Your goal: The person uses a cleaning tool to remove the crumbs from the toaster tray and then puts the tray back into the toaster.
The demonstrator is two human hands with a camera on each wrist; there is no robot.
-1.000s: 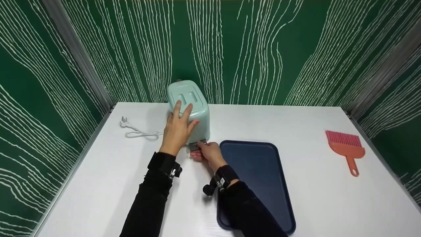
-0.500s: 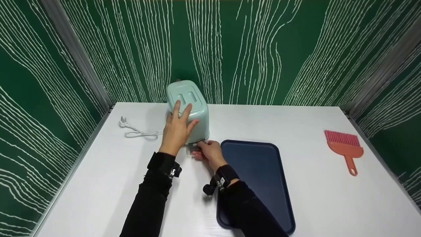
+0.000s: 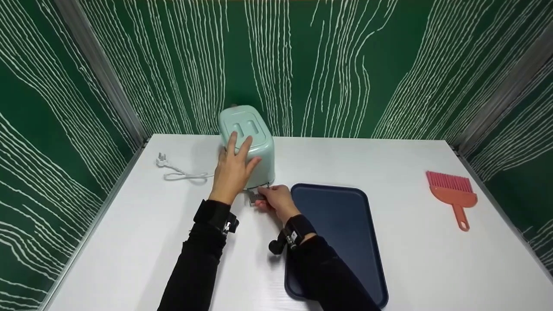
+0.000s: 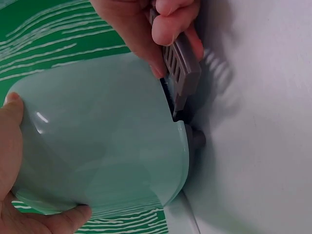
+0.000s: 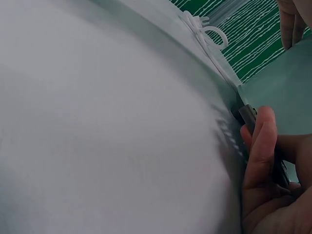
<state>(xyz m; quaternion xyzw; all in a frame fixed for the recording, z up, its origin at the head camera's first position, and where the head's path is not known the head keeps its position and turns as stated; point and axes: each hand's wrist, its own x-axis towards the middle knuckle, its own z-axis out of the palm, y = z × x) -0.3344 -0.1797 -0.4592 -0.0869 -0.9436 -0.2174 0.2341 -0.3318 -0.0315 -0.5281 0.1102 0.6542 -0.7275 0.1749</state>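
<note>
Head view: over the last second we note the drawer (image 3: 255, 198) edging further out from the toaster's (image 3: 262, 167) base; we judge it only part drawn. The toaster stands toward the table's (image 3: 406, 168) far edge. Left hand (image 3: 231, 176): fingers spread wide on its top and side. Right hand (image 3: 277, 201): fingers pinching the drawer.

Left wrist view: slotted end clear of the toaster, inner end apparently in its slot.

Right wrist view: we see fingers curled on the drawer, cable (image 5: 214, 36) beyond.

Plug (image 3: 162, 162) left of toaster (image 3: 265, 151) — tray (image 3: 339, 216) and brush (image 3: 451, 183) right.
</note>
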